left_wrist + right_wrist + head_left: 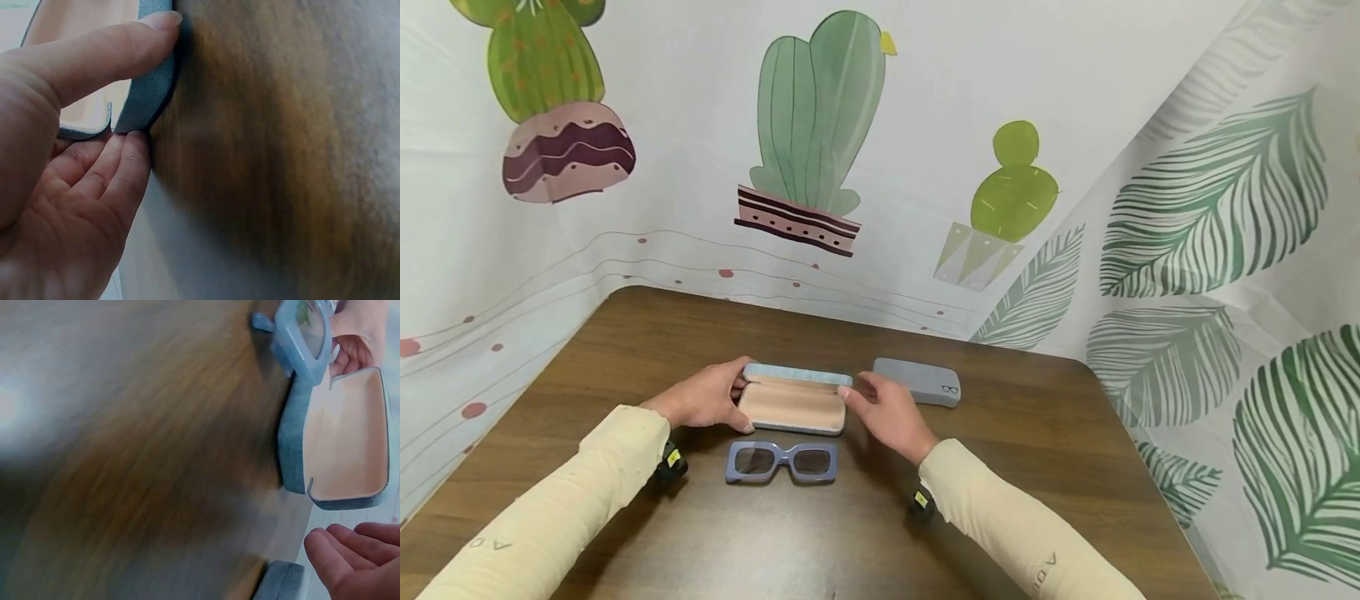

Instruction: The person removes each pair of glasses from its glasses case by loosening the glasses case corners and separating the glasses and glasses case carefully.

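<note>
The open glasses case sits mid-table, its peach lining showing. A left hand grips its left end between thumb and fingers; the right hand, loosely bent and holding nothing, is just beside its right end. Blue glasses lie on the near side; a closed grey case lies far right on the brown table.

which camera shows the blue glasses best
The head view: it shows the whole front of the glasses, with nothing covering them. The right wrist view catches only part of them, cut off at the top edge; the left wrist view doesn't show them.
</note>
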### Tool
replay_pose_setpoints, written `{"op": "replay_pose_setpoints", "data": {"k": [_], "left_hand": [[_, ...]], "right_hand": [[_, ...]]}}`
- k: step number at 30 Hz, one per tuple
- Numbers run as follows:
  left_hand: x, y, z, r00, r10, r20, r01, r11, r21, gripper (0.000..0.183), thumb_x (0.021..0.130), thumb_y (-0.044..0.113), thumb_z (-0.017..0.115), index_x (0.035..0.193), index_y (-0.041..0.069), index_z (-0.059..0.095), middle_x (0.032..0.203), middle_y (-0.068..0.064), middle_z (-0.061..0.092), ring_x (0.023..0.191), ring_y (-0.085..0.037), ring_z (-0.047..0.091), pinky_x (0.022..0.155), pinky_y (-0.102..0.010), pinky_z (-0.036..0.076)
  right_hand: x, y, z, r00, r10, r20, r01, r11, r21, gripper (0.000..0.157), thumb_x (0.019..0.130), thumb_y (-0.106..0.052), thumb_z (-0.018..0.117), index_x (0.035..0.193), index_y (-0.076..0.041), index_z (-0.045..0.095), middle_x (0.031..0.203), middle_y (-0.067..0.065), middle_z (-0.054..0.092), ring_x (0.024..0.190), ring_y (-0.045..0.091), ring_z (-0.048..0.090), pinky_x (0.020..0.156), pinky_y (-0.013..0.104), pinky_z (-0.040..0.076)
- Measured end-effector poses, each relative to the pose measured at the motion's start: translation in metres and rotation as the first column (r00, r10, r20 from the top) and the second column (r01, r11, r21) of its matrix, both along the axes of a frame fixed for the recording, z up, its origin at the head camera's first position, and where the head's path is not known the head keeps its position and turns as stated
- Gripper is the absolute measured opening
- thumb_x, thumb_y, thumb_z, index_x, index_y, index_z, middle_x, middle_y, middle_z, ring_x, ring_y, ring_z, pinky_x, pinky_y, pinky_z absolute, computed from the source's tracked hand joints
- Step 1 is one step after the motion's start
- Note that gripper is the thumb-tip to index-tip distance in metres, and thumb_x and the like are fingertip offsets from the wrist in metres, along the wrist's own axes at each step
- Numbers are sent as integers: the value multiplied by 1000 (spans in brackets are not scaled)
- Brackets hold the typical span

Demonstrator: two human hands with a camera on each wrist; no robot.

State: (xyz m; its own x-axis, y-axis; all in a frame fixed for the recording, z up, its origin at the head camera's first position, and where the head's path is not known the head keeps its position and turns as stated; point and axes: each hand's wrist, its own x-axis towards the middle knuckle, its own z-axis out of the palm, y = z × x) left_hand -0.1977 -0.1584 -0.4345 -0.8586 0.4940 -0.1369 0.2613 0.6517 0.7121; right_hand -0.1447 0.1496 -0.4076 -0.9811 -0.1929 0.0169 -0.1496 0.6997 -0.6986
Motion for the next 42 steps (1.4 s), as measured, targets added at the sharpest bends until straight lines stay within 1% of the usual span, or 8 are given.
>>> {"op": "replay_pose_setpoints", "data": {"k": [3, 7, 11, 17, 21, 23, 30, 42], "left_hand": [[0, 0, 1, 1000, 4, -1, -4, 1000, -1, 97, 67, 20, 98, 145, -3, 44, 129, -24, 66, 123, -37, 65, 104, -51, 53], [2, 0, 2, 1000, 8, 11, -8, 1000, -2, 98, 67, 19, 98, 146, -3, 43, 128, -24, 66, 123, -37, 65, 104, -51, 53], [2, 0, 2, 1000, 7, 22, -7, 1000, 3, 98, 68, 19, 98, 146, -3, 43, 129, -24, 65, 122, -36, 66, 103, -50, 54], [2, 1, 2, 1000, 5, 4, -5, 1000, 11, 96, 67, 19, 98, 144, -3, 45, 127, -23, 66, 121, -36, 66, 103, -50, 54], [2, 1, 2, 1000, 6, 11, -6, 1000, 17, 95, 67, 17, 97, 144, -3, 45, 128, -24, 66, 121, -36, 66, 103, -50, 54], [2, 1, 2, 1000, 5, 16, -6, 1000, 25, 95, 67, 17, 97, 145, -3, 45, 128, -24, 66, 122, -37, 65, 103, -50, 54], [3, -5, -1, 1000, 19, 5, -19, 999, 29, 96, 67, 15, 97, 146, -4, 46, 129, -26, 67, 121, -39, 67, 100, -49, 56], [1, -2, 0, 999, 22, 42, -23, 999, 30, 97, 69, 16, 97, 149, -1, 45, 132, -28, 67, 119, -34, 69, 98, -47, 58]], "right_hand": [[-7, -6, 0, 999, -14, 41, 15, 999, -30, 68, 103, -51, 59, 144, 3, 56, 140, 21, 66, 127, 32, 66, 106, 48, 54], [-17, -12, -5, 998, -11, 59, 14, 999, -51, 63, 104, -51, 57, 136, 2, 63, 133, 19, 70, 124, 31, 66, 106, 49, 53], [-27, -14, -12, 990, -6, 139, 22, 993, -113, 61, 103, -55, 56, 131, -2, 69, 129, 14, 72, 123, 28, 66, 107, 48, 52], [-40, -13, -16, 952, 51, 301, 50, 946, -319, 61, 102, -48, 63, 137, 2, 63, 137, 17, 67, 128, 29, 66, 109, 46, 53], [-44, -10, -16, 932, 85, 351, 60, 922, -382, 56, 102, -39, 67, 137, 5, 62, 139, 19, 66, 129, 28, 66, 110, 43, 52], [-44, -10, -17, 934, 92, 344, 51, 921, -386, 52, 102, -35, 68, 135, 4, 64, 136, 18, 68, 126, 27, 67, 108, 42, 53], [-42, -13, -21, 964, 118, 238, -37, 946, -321, 40, 100, -31, 71, 126, -1, 73, 124, 14, 76, 110, 17, 69, 100, 37, 56], [-41, -10, -16, 973, 108, 206, -54, 966, -251, 34, 96, -28, 77, 122, -6, 77, 129, 12, 74, 112, 18, 64, 97, 34, 54]]}}
